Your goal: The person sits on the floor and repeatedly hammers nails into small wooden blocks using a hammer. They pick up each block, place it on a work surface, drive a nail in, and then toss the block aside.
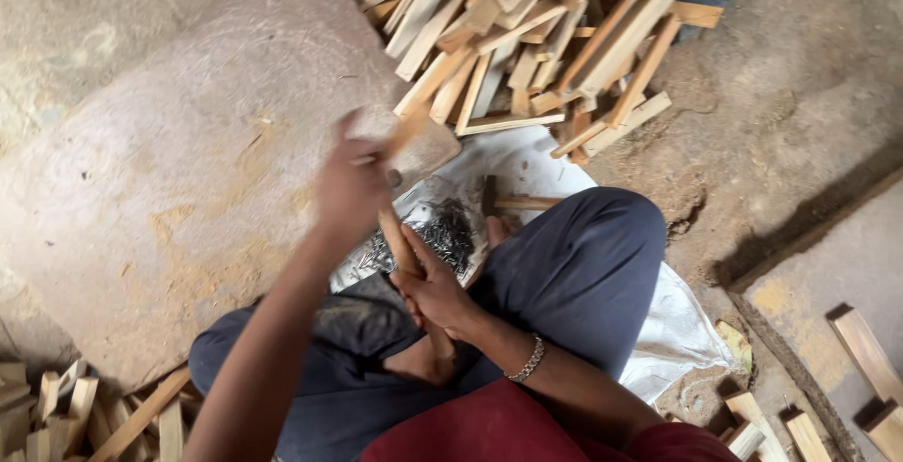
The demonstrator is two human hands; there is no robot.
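Right hand (435, 285) grips a wooden strip (397, 241), fingers closed round it. Left hand (350, 184), motion-blurred, holds a second strip (406, 128); finger spread cannot be told. Nails (442, 231) lie just beside.

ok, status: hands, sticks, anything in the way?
Left hand blurred, on a wood stick. Right hand gripping another stick. Nail pile and hammer just beyond, on the white sack.

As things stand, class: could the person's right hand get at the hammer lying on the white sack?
Probably not at once: the right hand is shut on a wooden strip. The hammer lies close, uncovered.
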